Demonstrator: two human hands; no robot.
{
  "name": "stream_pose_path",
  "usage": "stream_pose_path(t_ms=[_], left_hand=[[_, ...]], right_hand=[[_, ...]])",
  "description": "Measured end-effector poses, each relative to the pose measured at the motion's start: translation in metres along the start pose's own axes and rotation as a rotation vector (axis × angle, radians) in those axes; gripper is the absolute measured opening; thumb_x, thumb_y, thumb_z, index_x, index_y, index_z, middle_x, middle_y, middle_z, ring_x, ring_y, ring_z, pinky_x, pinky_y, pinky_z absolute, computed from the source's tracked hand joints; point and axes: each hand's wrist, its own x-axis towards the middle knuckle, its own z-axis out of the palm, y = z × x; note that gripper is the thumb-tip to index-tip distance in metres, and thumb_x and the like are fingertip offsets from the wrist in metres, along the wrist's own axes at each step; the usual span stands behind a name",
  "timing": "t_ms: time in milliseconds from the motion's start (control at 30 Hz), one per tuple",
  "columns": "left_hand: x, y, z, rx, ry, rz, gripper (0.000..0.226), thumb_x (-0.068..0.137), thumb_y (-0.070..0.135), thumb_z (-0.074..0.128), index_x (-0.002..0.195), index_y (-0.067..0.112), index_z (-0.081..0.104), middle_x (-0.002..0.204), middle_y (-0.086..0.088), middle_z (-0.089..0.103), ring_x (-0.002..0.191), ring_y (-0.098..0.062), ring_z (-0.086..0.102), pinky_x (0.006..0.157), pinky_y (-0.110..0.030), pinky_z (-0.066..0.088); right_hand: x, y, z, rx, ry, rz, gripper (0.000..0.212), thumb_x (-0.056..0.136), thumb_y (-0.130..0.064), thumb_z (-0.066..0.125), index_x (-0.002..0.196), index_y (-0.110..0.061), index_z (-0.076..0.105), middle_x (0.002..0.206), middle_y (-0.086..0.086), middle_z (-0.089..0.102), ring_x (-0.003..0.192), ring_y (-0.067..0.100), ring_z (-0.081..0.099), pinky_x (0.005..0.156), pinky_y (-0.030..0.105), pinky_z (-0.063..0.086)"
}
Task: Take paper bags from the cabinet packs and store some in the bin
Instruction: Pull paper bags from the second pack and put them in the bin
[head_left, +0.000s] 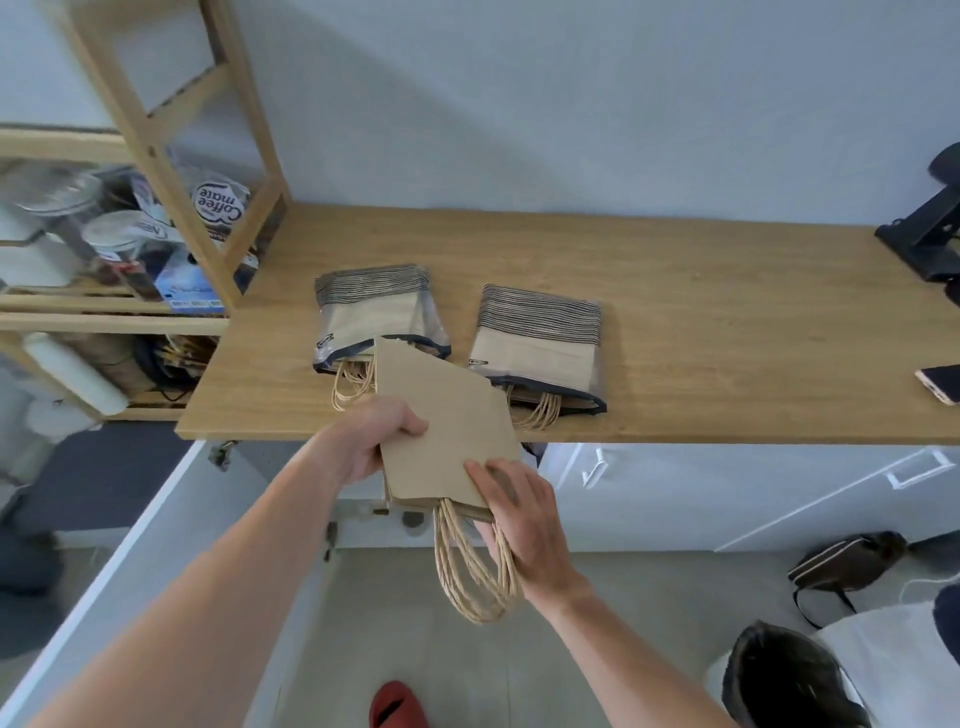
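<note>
1. A wooden table runs across the middle of the view against a pale wall. Its near edge stops just above the hands, and below that edge there is open floor.
2. The table's right half is mostly bare wood. A black stand sits at its far right, and a phone lies at the right edge of the view.
3. At the left, a wooden shelf unit stands beside the table's left end, crowded with jars and packets.
4. One container on the shelf reads "Coffee mate". Other labels there are too blurred to read.
5. Two plastic packs of paper bags lie flat on the table, near its front edge and just apart from each other. The left pack and the right pack each have twisted paper handles spilling from the near, open end. Each pack carries a small dark label that cannot be read.
6. A small bundle of brown paper bags is held out past the table's near edge, its far corner overlapping the left pack's open end.
7. The left hand grips the bundle's left edge, thumb on top.
8. The right hand holds the bundle's near right corner, fingers laid on top, with the bags' twisted handles hanging down just beside its palm.
9. On the floor, a red shoe shows at the bottom edge. A dark, open-topped bag sits at lower right, and a brown bag lies further right.
</note>
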Motion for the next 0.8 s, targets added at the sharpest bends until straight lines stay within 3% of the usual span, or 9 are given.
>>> stream_pose_path(t_ms=[200, 267, 333, 400, 433, 533, 633, 733, 800], left_hand=[[0.021, 0.044, -0.019, 0.303, 0.338, 0.236, 0.019, 0.082, -0.001, 0.056, 0.101, 0.003, 0.057, 0.093, -0.018, 0.060, 0.085, -0.032, 0.061, 0.071, -0.035, 0.052], [0.024, 0.052, -0.014, 0.502, 0.399, 0.284, 0.022, 0.088, 0.005, 0.053, 0.108, -0.001, 0.053, 0.095, -0.015, 0.057, 0.091, -0.034, 0.057, 0.069, -0.032, 0.046], [0.032, 0.056, -0.010, 0.577, 0.413, 0.288, 0.030, 0.089, 0.008, 0.051, 0.115, -0.007, 0.048, 0.097, -0.015, 0.054, 0.092, -0.035, 0.056, 0.068, -0.032, 0.043], [0.035, 0.060, -0.004, 0.580, 0.412, 0.309, 0.021, 0.088, 0.007, 0.053, 0.106, -0.003, 0.050, 0.087, -0.010, 0.052, 0.085, -0.031, 0.053, 0.065, -0.031, 0.043], [0.036, 0.062, -0.002, 0.596, 0.412, 0.311, 0.015, 0.087, 0.005, 0.054, 0.102, 0.001, 0.049, 0.084, -0.008, 0.049, 0.083, -0.029, 0.050, 0.066, -0.031, 0.043], [0.036, 0.067, 0.009, 0.620, 0.418, 0.320, 0.026, 0.086, 0.004, 0.053, 0.112, 0.002, 0.051, 0.092, -0.010, 0.051, 0.087, -0.029, 0.049, 0.072, -0.034, 0.041], [0.039, 0.070, 0.018, 0.668, 0.425, 0.309, 0.036, 0.088, 0.013, 0.055, 0.122, 0.002, 0.050, 0.112, -0.015, 0.060, 0.106, -0.035, 0.057, 0.077, -0.037, 0.043], [0.041, 0.072, 0.025, 0.678, 0.369, 0.350, 0.044, 0.081, 0.029, 0.058, 0.119, 0.006, 0.057, 0.114, -0.014, 0.064, 0.108, -0.037, 0.061, 0.085, -0.039, 0.051], [0.040, 0.069, 0.026, 0.665, 0.242, 0.373, 0.046, 0.073, 0.033, 0.052, 0.111, 0.011, 0.063, 0.103, -0.010, 0.069, 0.090, -0.032, 0.069, 0.070, -0.037, 0.058]], right_hand=[[0.057, -0.020, 0.040, -0.011, -0.214, 0.106, 0.065, 0.087, -0.031, 0.067, 0.146, -0.014, 0.044, 0.112, 0.007, 0.055, 0.095, 0.025, 0.059, 0.074, 0.038, 0.058], [0.069, -0.012, 0.048, -0.085, -0.403, 0.086, 0.081, 0.086, -0.031, 0.070, 0.154, -0.017, 0.028, 0.118, 0.007, 0.056, 0.104, 0.027, 0.057, 0.084, 0.044, 0.054], [0.083, -0.004, 0.042, 0.055, -0.625, 0.191, 0.086, 0.090, -0.038, 0.068, 0.159, -0.024, 0.019, 0.137, 0.010, 0.051, 0.122, 0.031, 0.052, 0.103, 0.050, 0.044], [0.103, 0.005, 0.027, 0.212, -0.782, 0.388, 0.077, 0.092, -0.030, 0.068, 0.156, -0.035, 0.026, 0.154, 0.006, 0.041, 0.138, 0.032, 0.042, 0.114, 0.046, 0.036], [0.114, 0.004, 0.017, 0.219, -0.869, 0.439, 0.070, 0.093, -0.014, 0.066, 0.153, -0.035, 0.036, 0.154, 0.003, 0.042, 0.139, 0.029, 0.042, 0.113, 0.039, 0.036], [0.151, 0.006, -0.005, 0.575, -0.651, 0.716, 0.049, 0.093, 0.009, 0.050, 0.127, -0.023, 0.066, 0.138, -0.001, 0.061, 0.119, 0.014, 0.061, 0.086, 0.020, 0.049], [0.189, 0.008, -0.015, 1.062, -0.385, 1.083, 0.027, 0.096, -0.028, 0.058, 0.118, -0.020, 0.070, 0.130, 0.005, 0.062, 0.094, 0.019, 0.060, 0.066, 0.031, 0.052], [0.219, -0.006, -0.020, 1.057, -0.542, 1.103, 0.039, 0.088, -0.055, 0.061, 0.105, -0.021, 0.069, 0.108, 0.005, 0.067, 0.086, 0.024, 0.060, 0.067, 0.034, 0.049], [0.229, -0.013, -0.018, 0.954, -0.623, 1.077, 0.047, 0.086, -0.060, 0.060, 0.106, -0.019, 0.070, 0.102, 0.012, 0.073, 0.085, 0.030, 0.068, 0.074, 0.039, 0.054]])
